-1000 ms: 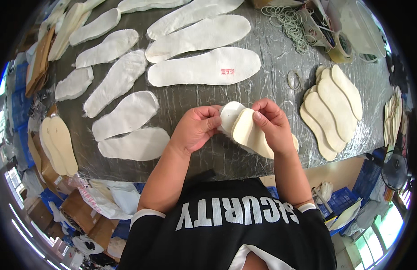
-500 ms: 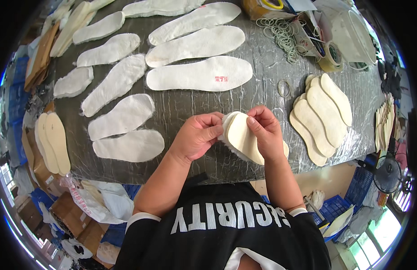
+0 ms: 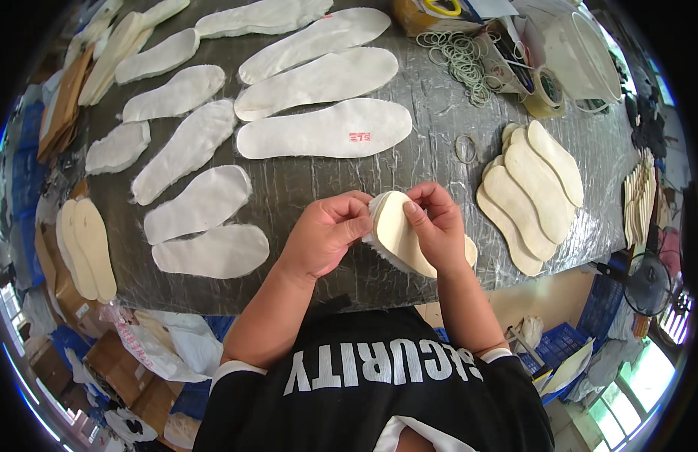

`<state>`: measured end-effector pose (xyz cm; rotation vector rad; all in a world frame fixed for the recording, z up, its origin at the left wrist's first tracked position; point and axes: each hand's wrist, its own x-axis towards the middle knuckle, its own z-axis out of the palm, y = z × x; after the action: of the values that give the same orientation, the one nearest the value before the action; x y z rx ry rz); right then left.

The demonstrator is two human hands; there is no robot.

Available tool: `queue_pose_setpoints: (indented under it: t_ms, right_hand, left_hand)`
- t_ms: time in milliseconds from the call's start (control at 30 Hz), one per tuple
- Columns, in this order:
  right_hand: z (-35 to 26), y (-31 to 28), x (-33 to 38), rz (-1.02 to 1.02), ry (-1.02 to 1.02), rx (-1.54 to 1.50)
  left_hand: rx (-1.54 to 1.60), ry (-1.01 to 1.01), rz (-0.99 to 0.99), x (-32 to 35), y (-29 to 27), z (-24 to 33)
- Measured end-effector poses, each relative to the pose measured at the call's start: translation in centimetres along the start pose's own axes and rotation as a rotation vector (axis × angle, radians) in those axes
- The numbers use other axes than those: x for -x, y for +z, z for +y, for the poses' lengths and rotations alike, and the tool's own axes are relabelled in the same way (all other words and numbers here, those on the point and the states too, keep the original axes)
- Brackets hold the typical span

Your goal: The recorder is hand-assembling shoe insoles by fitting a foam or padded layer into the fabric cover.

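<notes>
Just over the table's near edge, both hands hold a cream insole (image 3: 399,232) laid against a fluffy white one, whose fur edge shows along its left side. My left hand (image 3: 328,233) pinches the fluffy layer at its upper left edge between thumb and fingers. With its thumb on the cream face, my right hand (image 3: 438,232) grips the same pair at the upper right. Its palm and fingers hide part of the insole, and the far end shows again beyond the wrist.
White fleece insoles (image 3: 325,129) lie in groups across the left and back of the table (image 3: 349,181). Cream insoles (image 3: 531,192) fan out at right; more (image 3: 88,248) stand at far left. Rubber bands (image 3: 462,64) lie near a tape roll (image 3: 548,89) and clear tub (image 3: 586,60). A fan (image 3: 647,285) stands right.
The view has shifted slightly, so the table items sit a little lower and further left. Both hands keep their pinch on the paired insoles, with little visible movement.
</notes>
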<state>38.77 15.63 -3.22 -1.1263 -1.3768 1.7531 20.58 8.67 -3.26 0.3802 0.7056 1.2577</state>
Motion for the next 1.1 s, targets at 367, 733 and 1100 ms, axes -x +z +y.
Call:
queue_pose_setpoints:
  t_ms: [367, 733, 1100]
  right_hand:
    - [-0.1, 0.3, -0.5, 0.008, -0.226, 0.247]
    - [-2.5, 1.0, 1.8, 0.048, -0.662, 0.489]
    - [-2.2, 1.9, 2.6, 0.018, -0.894, 0.626]
  left_hand:
    - [-0.432, 0.103, 0.106, 0.7, 1.3, 1.4]
    - [-0.294, 0.247, 0.018, 2.2, 2.5, 3.1]
    - [-0.775, 0.016, 0.044, 2.3, 3.6, 5.5]
